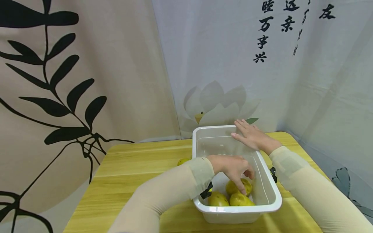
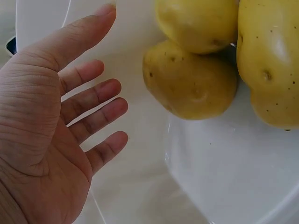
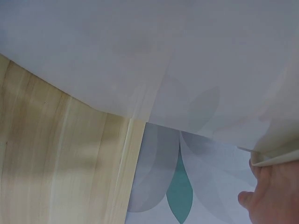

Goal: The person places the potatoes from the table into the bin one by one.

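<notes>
Inside the white bin (image 1: 271,197), my left hand (image 1: 233,166) hangs above three yellow potatoes (image 1: 241,199) at the near end. In the left wrist view its fingers are spread and loosely bent, with nothing in them. The nearest potato (image 2: 189,84) lies a short way from the fingertips, apart from them. My right hand (image 1: 252,136) rests on the bin's far right corner, fingers over the rim and thumb on the inner side. The right wrist view catches only part of that hand (image 3: 275,196) at the rim.
Another yellow potato (image 1: 183,161) lies on the wooden table (image 1: 140,171) left of the bin, partly hidden by my left sleeve. A printed curtain (image 1: 131,71) hangs close behind the table's far edge. Black wrist devices (image 1: 273,174) show beside the bin.
</notes>
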Demonstrator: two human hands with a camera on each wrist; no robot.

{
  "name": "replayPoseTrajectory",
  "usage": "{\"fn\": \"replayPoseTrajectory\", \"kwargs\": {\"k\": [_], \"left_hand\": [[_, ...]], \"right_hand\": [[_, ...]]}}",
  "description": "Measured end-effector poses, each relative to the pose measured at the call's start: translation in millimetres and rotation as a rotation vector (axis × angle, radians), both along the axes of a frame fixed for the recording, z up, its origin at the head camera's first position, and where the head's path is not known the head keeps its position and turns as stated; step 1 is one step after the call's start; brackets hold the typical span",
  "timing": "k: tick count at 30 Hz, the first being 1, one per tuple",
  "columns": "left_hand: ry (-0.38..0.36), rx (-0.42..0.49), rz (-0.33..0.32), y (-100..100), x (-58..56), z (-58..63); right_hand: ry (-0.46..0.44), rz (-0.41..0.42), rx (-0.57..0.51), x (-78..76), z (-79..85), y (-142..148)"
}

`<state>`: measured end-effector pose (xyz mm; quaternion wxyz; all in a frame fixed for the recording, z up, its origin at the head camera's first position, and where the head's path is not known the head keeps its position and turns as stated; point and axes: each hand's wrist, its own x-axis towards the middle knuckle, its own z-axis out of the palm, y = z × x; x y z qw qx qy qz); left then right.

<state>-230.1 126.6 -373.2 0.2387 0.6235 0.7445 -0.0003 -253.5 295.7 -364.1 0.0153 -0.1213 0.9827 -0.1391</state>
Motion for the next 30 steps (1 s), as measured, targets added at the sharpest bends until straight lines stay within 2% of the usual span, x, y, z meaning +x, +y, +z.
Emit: {"fn": "replayPoseTrajectory", "kwargs": {"k": [23, 30], "left_hand": [[-0.009, 0.017, 0.017, -0.8, -0.9, -1.5], [-0.002, 0.025, 0.007, -2.1, -2.7, 3.1]], "right_hand": [[-0.012, 0.011, 0.015, -5.1, -4.4, -0.3], [-0.007, 0.008, -0.002, -3.8, 0.0, -3.0]]}}
